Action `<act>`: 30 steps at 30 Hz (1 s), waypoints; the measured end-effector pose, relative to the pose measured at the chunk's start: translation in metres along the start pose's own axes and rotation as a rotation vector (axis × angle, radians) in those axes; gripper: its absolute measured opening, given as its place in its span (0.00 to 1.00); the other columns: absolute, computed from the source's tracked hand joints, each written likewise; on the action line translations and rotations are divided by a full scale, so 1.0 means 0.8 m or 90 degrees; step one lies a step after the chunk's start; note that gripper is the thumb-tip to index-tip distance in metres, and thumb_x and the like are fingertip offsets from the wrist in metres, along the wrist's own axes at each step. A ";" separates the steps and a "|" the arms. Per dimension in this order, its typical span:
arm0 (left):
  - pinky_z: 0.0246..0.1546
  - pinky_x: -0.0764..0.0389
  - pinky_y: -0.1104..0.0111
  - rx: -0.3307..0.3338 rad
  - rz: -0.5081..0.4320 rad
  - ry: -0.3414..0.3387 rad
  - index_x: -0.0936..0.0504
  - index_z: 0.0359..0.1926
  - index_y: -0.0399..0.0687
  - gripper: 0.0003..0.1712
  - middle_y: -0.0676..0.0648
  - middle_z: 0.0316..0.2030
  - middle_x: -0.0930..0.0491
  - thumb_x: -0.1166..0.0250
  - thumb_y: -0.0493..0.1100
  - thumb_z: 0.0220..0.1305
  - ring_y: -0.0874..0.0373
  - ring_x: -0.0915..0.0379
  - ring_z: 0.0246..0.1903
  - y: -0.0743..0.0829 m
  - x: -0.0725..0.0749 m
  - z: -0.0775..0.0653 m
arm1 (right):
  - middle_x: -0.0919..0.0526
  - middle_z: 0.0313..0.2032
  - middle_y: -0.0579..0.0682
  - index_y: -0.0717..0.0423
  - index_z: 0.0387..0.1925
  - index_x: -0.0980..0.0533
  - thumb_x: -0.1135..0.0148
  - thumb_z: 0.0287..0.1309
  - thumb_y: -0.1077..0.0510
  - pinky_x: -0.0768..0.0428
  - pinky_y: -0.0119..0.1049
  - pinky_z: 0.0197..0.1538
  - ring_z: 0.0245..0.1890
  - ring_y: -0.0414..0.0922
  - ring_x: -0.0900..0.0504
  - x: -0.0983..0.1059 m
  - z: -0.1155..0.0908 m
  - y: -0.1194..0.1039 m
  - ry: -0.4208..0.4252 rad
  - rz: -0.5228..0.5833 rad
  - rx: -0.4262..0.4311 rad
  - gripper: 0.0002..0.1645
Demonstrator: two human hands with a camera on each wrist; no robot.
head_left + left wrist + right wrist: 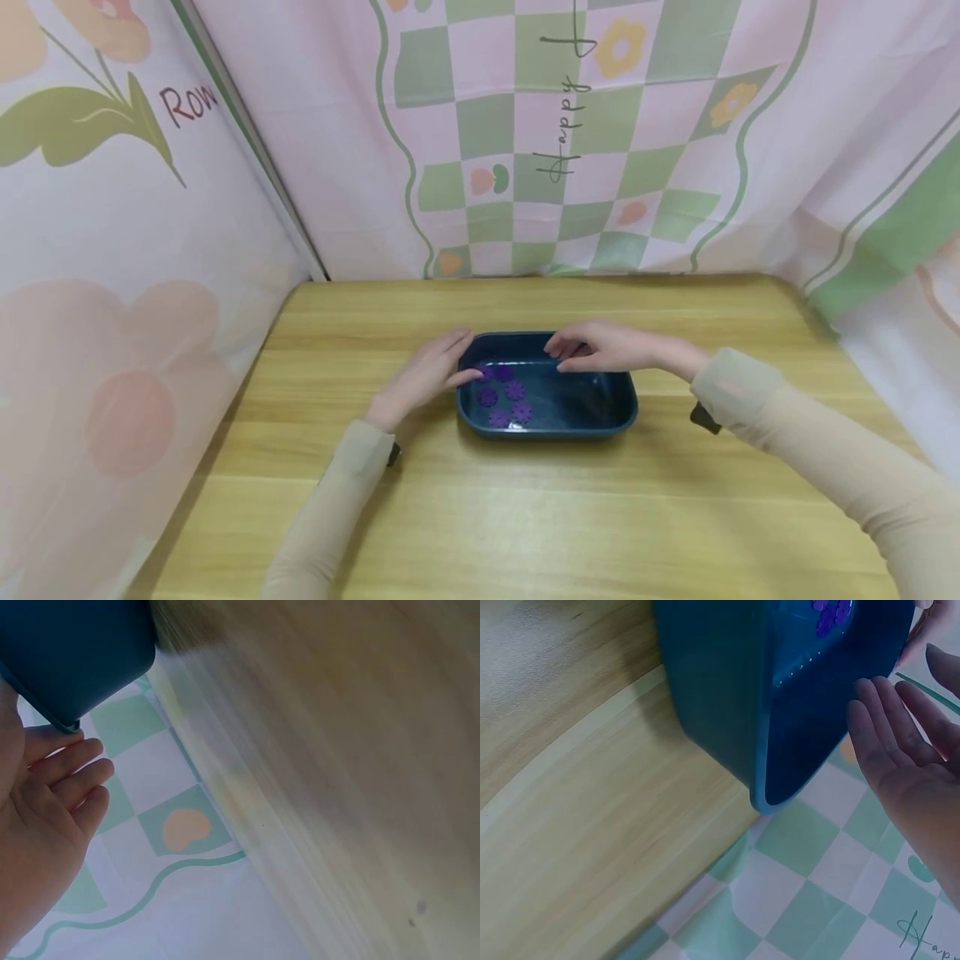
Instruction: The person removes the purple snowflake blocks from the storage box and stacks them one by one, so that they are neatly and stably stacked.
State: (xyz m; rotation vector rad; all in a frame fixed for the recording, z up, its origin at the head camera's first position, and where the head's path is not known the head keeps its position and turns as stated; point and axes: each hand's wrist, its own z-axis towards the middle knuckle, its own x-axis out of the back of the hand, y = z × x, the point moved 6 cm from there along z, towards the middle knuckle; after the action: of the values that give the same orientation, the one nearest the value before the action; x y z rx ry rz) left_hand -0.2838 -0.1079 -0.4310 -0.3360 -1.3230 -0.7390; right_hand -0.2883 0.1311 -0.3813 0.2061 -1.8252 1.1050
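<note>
A dark blue rectangular basin (570,429) stands on the wooden table. Several purple flower-shaped pieces (514,390) lie in its left part; some show again in the right wrist view as purple pieces (831,613). At the basin's left end, my left hand (423,371) holds the rim, thumb over the inside and fingers along the outside. The left wrist view has those fingers (71,769) right at the rim, the thumb hidden. Over the basin's right half hovers my right hand (600,346), its fingers (892,724) loosely bent and nothing between them.
The wooden table (525,517) reaches back to a curtain (540,125) with a green check pattern. Another printed cloth (135,350) hangs along the left side, and a further one (892,225) at the right. Dark wrist straps show under both sleeves.
</note>
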 end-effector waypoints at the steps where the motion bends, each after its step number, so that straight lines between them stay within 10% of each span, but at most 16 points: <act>1: 0.72 0.30 0.53 -0.001 0.001 0.000 0.34 0.70 0.33 0.42 0.34 0.69 0.32 0.41 0.60 0.69 0.43 0.35 0.70 0.000 0.000 0.000 | 0.15 0.52 0.54 0.60 0.58 0.24 0.39 0.67 0.53 0.14 0.37 0.55 0.51 0.47 0.16 -0.001 0.001 0.000 0.000 0.000 0.001 0.22; 30: 0.74 0.34 0.52 0.009 0.007 -0.012 0.35 0.71 0.35 0.43 0.36 0.72 0.35 0.43 0.62 0.70 0.42 0.38 0.72 -0.002 -0.001 0.000 | 0.16 0.53 0.58 0.60 0.57 0.23 0.39 0.68 0.55 0.14 0.39 0.56 0.51 0.46 0.15 -0.010 0.032 -0.027 -0.041 -0.014 0.032 0.20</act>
State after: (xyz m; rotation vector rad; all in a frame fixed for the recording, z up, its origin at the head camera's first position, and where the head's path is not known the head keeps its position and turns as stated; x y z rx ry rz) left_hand -0.2846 -0.1089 -0.4322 -0.3399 -1.3432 -0.7189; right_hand -0.2883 0.0968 -0.3781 0.2938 -1.8496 1.1409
